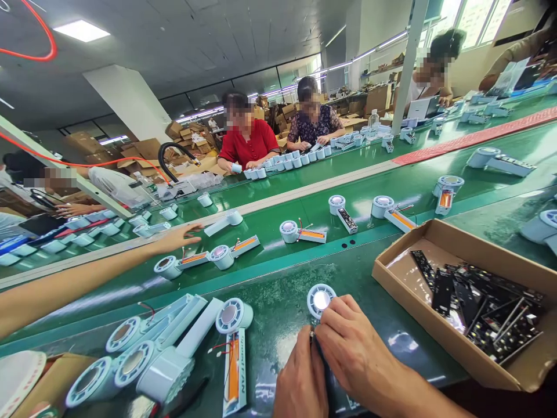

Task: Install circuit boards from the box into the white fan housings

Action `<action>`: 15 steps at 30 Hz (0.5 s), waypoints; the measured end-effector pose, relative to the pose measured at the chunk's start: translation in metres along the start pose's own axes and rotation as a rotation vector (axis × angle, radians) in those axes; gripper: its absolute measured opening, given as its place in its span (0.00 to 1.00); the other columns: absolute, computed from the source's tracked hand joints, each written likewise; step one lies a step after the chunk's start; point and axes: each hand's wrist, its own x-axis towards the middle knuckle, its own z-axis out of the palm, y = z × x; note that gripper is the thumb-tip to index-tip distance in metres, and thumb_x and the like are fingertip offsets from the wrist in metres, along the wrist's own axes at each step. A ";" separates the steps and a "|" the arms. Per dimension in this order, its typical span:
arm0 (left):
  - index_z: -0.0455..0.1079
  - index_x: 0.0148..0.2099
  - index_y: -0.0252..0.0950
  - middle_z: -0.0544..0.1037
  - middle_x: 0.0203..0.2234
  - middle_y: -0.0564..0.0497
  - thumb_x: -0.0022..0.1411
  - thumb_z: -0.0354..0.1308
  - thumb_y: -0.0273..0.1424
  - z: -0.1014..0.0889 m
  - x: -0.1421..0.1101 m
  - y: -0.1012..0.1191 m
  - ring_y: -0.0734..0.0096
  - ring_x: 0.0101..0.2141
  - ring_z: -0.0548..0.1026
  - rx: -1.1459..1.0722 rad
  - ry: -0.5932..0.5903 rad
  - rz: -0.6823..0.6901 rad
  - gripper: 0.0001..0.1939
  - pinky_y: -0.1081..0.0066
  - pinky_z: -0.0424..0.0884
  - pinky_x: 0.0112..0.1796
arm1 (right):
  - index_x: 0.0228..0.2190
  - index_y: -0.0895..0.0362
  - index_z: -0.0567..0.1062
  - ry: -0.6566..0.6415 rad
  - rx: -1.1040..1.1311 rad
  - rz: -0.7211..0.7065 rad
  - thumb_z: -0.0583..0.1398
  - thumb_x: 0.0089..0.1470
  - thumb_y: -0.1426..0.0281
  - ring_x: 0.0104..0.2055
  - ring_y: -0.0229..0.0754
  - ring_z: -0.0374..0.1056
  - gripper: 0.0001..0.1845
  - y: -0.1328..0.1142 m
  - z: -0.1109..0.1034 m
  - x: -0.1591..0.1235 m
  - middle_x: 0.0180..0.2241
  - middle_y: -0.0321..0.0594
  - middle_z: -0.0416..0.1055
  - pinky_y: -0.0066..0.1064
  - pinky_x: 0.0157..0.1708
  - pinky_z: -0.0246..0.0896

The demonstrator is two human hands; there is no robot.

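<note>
In front of me a light-blue handheld fan [321, 299] lies with its round head away from me, a shiny disc in its middle. My left hand [300, 377] is closed around the fan's handle, most of which the fingers hide. With fingertips pinched together, my right hand [357, 342] works at the handle just below the head. A small dark bit shows between the two hands; I cannot make out what it is. Left of my hands, another fan [234, 317] has its handle open, showing an orange battery and thin red wires.
A cardboard box [467, 232] of black circuit boards stands at my right. Several fan housings [150, 363] are heaped at left. Open fans ride on the green conveyor belt [278, 264]. A co-worker's hand [183, 237] reaches over it from the left. Other people sit across the line.
</note>
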 end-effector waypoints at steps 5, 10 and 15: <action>0.76 0.51 0.49 0.85 0.45 0.46 0.68 0.53 0.41 -0.001 0.004 0.004 0.44 0.46 0.81 0.108 -0.021 0.106 0.14 0.56 0.71 0.46 | 0.23 0.57 0.65 0.004 -0.018 0.025 0.51 0.62 0.78 0.31 0.42 0.57 0.16 -0.003 0.008 0.003 0.27 0.40 0.66 0.38 0.33 0.50; 0.74 0.53 0.42 0.79 0.25 0.52 0.69 0.50 0.45 -0.011 0.014 0.024 0.64 0.21 0.78 0.059 -0.213 0.013 0.19 0.69 0.71 0.27 | 0.41 0.55 0.74 -0.028 0.151 0.174 0.54 0.66 0.73 0.42 0.46 0.67 0.08 0.014 -0.029 -0.010 0.40 0.43 0.71 0.38 0.42 0.64; 0.71 0.53 0.38 0.75 0.18 0.56 0.67 0.53 0.48 -0.012 0.015 0.029 0.76 0.10 0.64 -0.090 -0.230 -0.187 0.23 0.78 0.52 0.11 | 0.59 0.47 0.67 0.006 0.318 0.374 0.58 0.65 0.72 0.41 0.39 0.73 0.23 0.028 -0.058 -0.054 0.43 0.38 0.71 0.27 0.43 0.72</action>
